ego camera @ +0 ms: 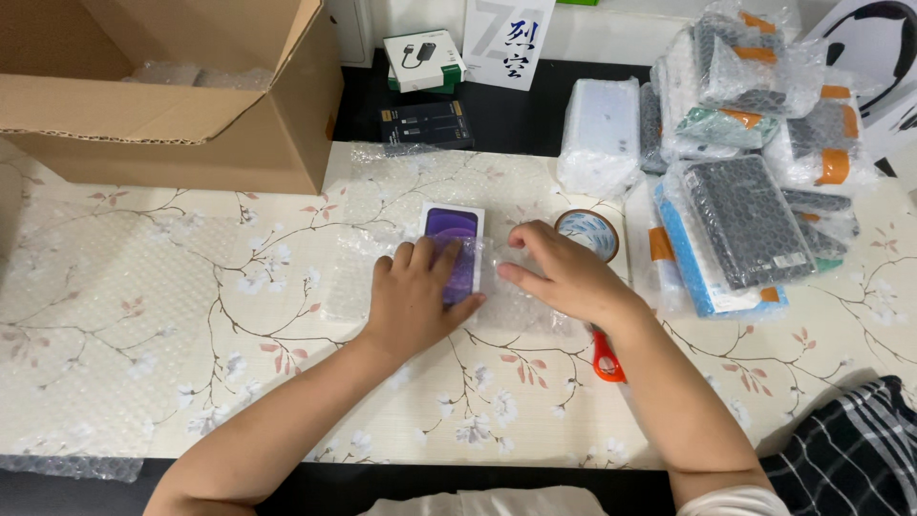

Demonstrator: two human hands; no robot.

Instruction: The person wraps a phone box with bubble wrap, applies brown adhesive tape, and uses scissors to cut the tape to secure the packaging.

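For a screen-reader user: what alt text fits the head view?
Two bare hands press a purple box onto clear bubble wrap on a floral table: left hand on the box, right hand on the wrap. Tape roll, wrapped parcels, cardboard box nearby.

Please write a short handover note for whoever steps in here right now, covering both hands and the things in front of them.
Left hand: flat on the small white box with a purple front, pinning it down.
Right hand: fingers pressing the clear bubble wrap sheet beside the box.
The box lies on the wrap on the floral table; the wrap partly covers its lower end.
Roll of tape sits just behind the right hand; orange-handled scissors lie under the right wrist.
Done: box laid on wrap. Left: box not fully covered, no tape on it.
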